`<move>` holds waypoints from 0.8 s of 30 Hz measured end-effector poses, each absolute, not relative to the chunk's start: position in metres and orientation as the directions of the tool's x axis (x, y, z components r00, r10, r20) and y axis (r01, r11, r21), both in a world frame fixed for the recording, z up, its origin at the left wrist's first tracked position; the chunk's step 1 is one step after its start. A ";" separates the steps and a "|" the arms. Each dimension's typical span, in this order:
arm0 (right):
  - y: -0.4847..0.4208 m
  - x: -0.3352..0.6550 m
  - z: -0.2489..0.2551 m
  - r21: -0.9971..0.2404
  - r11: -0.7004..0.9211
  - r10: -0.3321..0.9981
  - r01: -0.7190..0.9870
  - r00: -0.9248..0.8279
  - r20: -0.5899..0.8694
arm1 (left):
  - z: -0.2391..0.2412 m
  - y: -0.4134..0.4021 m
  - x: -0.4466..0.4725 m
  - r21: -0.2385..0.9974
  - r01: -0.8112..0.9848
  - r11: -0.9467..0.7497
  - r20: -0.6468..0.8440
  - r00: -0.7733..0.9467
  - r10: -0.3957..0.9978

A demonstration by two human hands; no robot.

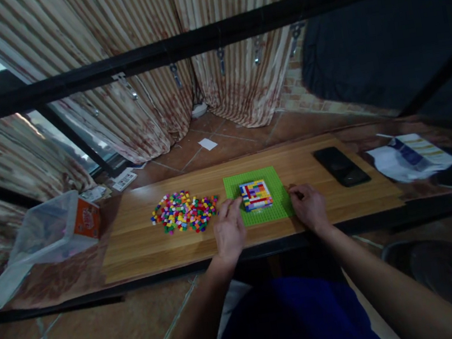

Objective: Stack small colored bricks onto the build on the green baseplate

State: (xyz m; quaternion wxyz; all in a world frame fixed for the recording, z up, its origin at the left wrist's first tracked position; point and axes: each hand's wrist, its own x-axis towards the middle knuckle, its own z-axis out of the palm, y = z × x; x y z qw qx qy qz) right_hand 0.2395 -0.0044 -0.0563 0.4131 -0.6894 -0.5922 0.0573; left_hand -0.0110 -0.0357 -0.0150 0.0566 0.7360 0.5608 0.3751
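A square green studded baseplate [232,185] lies on the wooden board in front of me. On it sits a low rectangular build of small multicoloured bricks [256,194], with red, yellow, white and purple rows and a blue and white rim. My left hand [230,226] is over the baseplate's left edge, its fingers loosely apart and the tips close to the build's left side. At the right edge of the baseplate, my right hand [309,205] has its fingers curled together; whatever they hold, if anything, is hidden. A spread pile of loose coloured bricks [183,211] lies left of my left hand.
A black phone [341,166] lies on the wooden board [146,258] at the right. Beyond it are crumpled papers or packaging [413,155]. A clear plastic box [50,227] with an orange label stands at the left. A dark metal bar [198,42] crosses behind the table.
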 end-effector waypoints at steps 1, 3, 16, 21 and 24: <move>-0.004 0.239 -0.056 -0.639 0.041 0.862 0.768 0.296 0.412 | -0.013 -0.036 -0.021 0.514 0.789 -0.338 0.490 0.053 0.870; -0.004 0.239 -0.057 -0.641 0.045 0.858 0.766 0.299 0.418 | -0.010 -0.037 -0.042 0.530 0.805 -0.267 0.460 -0.007 0.888; -0.004 0.239 -0.056 -0.651 0.045 0.864 0.758 0.298 0.407 | -0.011 -0.022 -0.043 0.243 0.969 -0.039 0.170 -0.003 0.986; -0.005 0.238 -0.054 -0.664 0.040 0.863 0.746 0.309 0.399 | -0.009 -0.017 -0.043 0.217 0.976 -0.018 0.127 -0.010 0.992; -0.005 0.237 -0.052 -0.671 0.032 0.866 0.741 0.315 0.389 | -0.008 -0.021 -0.041 0.337 0.941 -0.037 0.146 -0.014 0.989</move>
